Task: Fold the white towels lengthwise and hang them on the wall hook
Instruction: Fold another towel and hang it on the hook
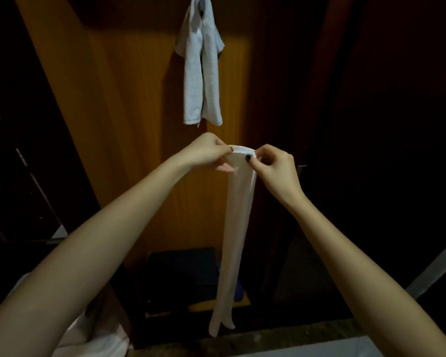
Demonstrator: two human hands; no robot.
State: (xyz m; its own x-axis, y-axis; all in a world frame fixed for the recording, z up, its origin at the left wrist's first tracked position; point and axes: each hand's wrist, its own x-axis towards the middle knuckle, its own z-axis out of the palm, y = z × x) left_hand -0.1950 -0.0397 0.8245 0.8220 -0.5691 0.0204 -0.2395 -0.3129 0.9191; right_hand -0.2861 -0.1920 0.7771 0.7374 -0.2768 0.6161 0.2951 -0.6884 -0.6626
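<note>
Two white towels are showing, and no writing is readable anywhere. One hanging towel [202, 65] is draping from the wall hook [202, 3] on the orange wooden panel [129, 104]. Below that hook, the left hand [206, 153] and right hand [274, 168] are both pinching the top edge of a narrow folded towel [236, 228], which is dangling straight down. Beneath it, a dark box [180, 274] is sitting near the panel's foot.
</note>
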